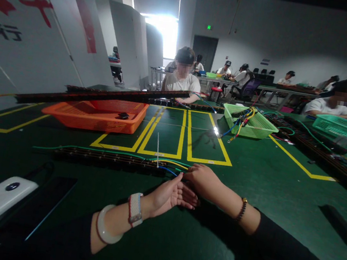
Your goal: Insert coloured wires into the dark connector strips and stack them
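- Black and brown in the head view, a long, narrow strip lies crosswise on the green worktop, directly in front of the person and nearer than the yellow lines.
- Small pale marks are spaced along its length; its underside is lost in shadow.
- One green wire runs along its far edge and sticks out past the left end.
- At the right end, a yellow wire and a blue wire leave the strip and run towards the hands.
- Near that end, a thin white tie stands up, its tail leaning slightly left.
- Left hand: open, palm turned up, fingers stretched to the right, thumb tip beside the wire ends.
- Right hand: bent over the wire ends, fingers curled down; they hide the contact, so I cannot tell whether it grips them.
- Beyond the strip sits an orange basket with a small black piece inside; another dark strip slants above it.
- Further right, a light green basket holds a bundle of coloured wires, some hanging over its near side.
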